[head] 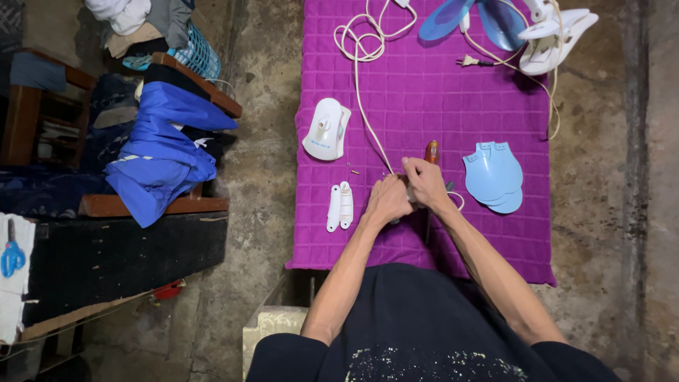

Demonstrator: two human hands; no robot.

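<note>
My left hand [388, 200] and my right hand [426, 182] meet over a purple cloth [424, 106], both closed around a small part at the end of a white cord [361, 78]. The part itself is hidden by my fingers. A screwdriver with an orange-brown handle [431, 151] lies just beyond my right hand. A white fan motor housing [325, 129] sits to the left, and two narrow white cover pieces [339, 206] lie near my left hand. Stacked light blue fan blades [494, 177] rest to the right.
A blue fan blade piece [467, 18] and a white fan base [555, 35] with a plug [468, 62] lie at the far end. Blue clothing [159, 152] drapes a wooden chair at left. Blue scissors [10, 258] lie on a white cloth.
</note>
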